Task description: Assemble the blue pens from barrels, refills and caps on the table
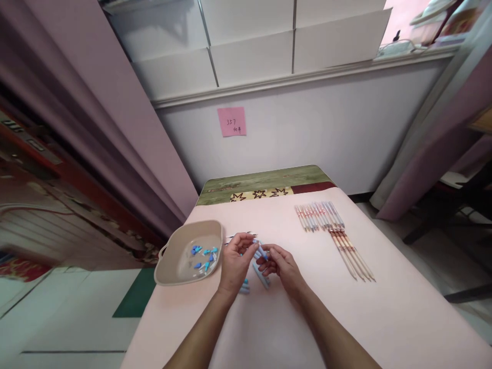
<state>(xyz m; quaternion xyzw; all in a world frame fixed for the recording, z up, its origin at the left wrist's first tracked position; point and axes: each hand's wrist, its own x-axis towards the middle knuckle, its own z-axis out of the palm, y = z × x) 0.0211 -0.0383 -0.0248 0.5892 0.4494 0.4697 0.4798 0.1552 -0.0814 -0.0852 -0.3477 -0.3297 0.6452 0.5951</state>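
Observation:
Over the middle of the table my left hand [239, 259] and my right hand [281, 264] meet at a small light-blue pen [260, 249]. My left fingers are closed on its upper end, and my right thumb and fingers pinch its lower, darker blue end. Beneath the hands lie another light-blue pen barrel [261, 275] and a few blue pen parts [245, 288], partly hidden by my left hand. Behind my left hand, thin dark-tipped sticks [251, 233] lie on the cloth; their exact kind is too small to tell.
To the left stands a beige basin [169, 266] holding small blue caps [207, 266] and clear bits. On the right, a row of assembled pens [319, 216] lies above several brown-and-cream pens [351, 255]. A pink note [232, 122] sticks to the wall behind the table [384, 318].

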